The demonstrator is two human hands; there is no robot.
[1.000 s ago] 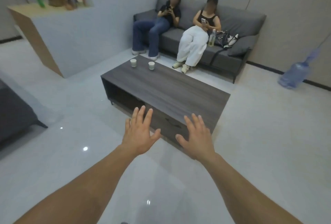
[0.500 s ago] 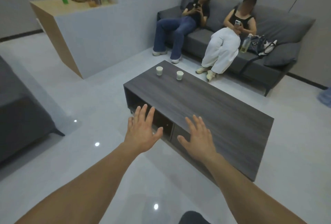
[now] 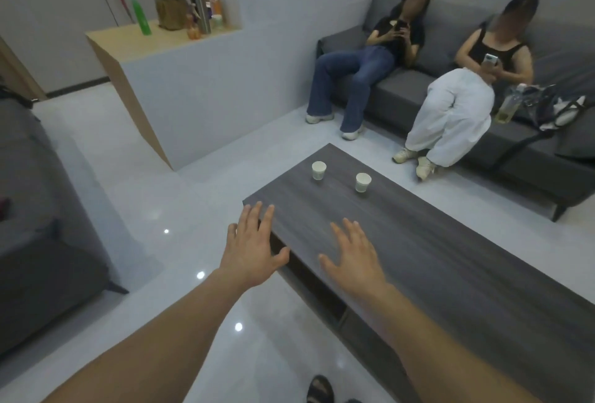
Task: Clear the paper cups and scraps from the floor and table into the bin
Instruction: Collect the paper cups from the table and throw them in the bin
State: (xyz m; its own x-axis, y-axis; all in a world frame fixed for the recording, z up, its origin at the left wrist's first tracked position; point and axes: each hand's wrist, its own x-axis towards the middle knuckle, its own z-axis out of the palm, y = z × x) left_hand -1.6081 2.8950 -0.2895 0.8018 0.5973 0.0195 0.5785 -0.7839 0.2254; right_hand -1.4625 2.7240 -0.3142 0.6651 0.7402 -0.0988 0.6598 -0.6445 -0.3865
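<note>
both arms outstretched; left hand (image 3: 249, 249), right hand (image 3: 352, 256) palms-down, fingers spread.

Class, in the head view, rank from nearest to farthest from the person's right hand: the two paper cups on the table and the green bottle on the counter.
From the right hand:
1. Sofa-side cup, ahead on the table.
2. Counter-side cup, ahead-left, same table.
3. Green bottle, far left on the counter.

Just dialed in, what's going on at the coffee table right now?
Nothing has been picked up yet. The person's left hand and right hand are both open with fingers spread, held out at the near corner of the dark coffee table. The left cup and right cup stand upright and apart at its far end, untouched.
</note>
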